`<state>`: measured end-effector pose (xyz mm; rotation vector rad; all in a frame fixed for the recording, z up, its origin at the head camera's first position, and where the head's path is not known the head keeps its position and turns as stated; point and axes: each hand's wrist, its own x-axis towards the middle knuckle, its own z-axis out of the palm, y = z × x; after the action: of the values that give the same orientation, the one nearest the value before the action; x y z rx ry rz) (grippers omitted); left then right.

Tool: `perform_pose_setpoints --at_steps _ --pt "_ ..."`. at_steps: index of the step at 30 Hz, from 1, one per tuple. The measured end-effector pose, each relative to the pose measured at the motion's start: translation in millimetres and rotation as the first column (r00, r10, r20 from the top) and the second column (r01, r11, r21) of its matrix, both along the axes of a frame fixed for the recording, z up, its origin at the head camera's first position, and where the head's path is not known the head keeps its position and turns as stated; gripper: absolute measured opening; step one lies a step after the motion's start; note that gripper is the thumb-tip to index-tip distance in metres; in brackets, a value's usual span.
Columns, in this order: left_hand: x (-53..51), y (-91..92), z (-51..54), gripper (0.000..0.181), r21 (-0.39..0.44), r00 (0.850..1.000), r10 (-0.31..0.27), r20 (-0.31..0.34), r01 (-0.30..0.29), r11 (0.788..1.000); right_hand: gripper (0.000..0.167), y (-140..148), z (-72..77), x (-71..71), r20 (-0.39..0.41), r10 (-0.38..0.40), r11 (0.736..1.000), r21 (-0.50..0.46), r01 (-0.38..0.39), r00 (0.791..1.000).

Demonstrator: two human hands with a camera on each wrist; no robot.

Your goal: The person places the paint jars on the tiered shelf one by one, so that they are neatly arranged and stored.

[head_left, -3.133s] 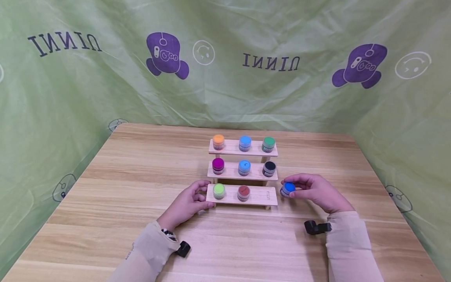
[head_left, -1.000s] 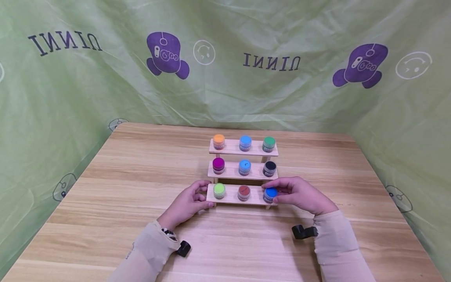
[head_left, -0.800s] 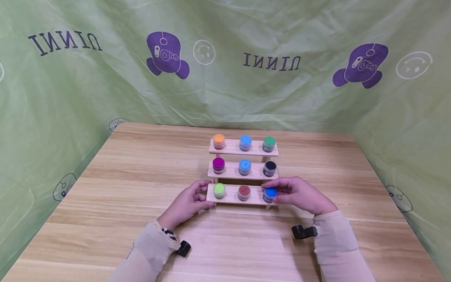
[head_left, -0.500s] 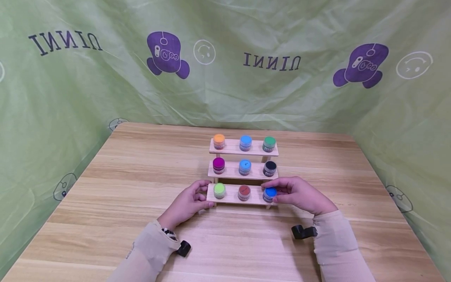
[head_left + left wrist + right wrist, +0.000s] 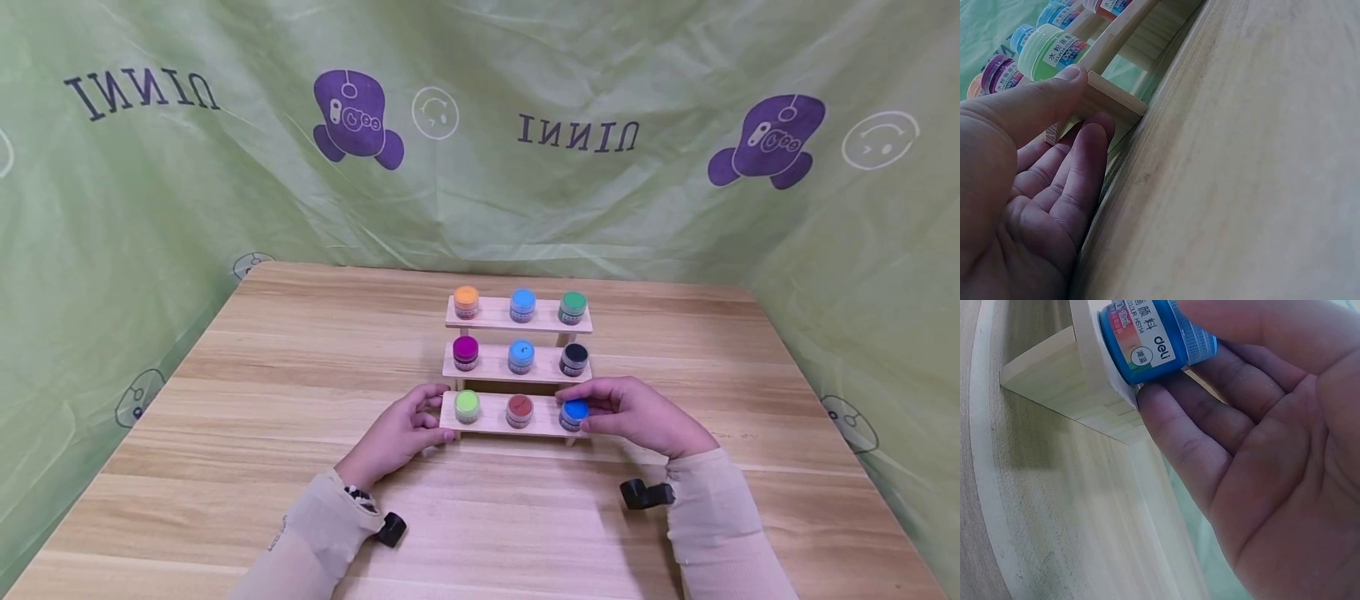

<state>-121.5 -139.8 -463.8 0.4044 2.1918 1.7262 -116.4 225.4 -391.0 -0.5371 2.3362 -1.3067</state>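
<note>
A three-step wooden display rack (image 5: 491, 426) stands mid-table in the head view, with small paint jars on every step. My right hand (image 5: 645, 414) holds a dark blue paint jar (image 5: 574, 412) between thumb and fingers at the right end of the lowest step. In the right wrist view that labelled jar (image 5: 1147, 340) sits on the step's surface. At the opposite end, my left hand (image 5: 400, 431) grips the lowest step. Its thumb presses the step's edge in the left wrist view, and the fingers curl by the wooden leg (image 5: 1113, 103).
A light green jar (image 5: 467, 406) and a brown-red jar (image 5: 519, 409) share the lowest step. Purple, light blue and black (image 5: 574, 358) jars stand on the middle step; orange, light blue and green (image 5: 572, 307) ones on top. A green printed cloth (image 5: 480, 217) hangs behind the table (image 5: 480, 517).
My right hand has carried the dark blue jar leftward from beside the rack onto the lowest step's right end. Over the last second it stays there. The left hand keeps its place.
</note>
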Motion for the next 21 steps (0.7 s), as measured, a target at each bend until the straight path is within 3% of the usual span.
perform_pose_setpoints --at_steps 21 --pt "-0.1 -1.6 0.0 0.068 -0.004 1.0 -0.004 -0.017 0.003 1.0 0.037 -0.9 1.1 0.3 -0.015 0.0 1.0 0.009 0.0 1.0"
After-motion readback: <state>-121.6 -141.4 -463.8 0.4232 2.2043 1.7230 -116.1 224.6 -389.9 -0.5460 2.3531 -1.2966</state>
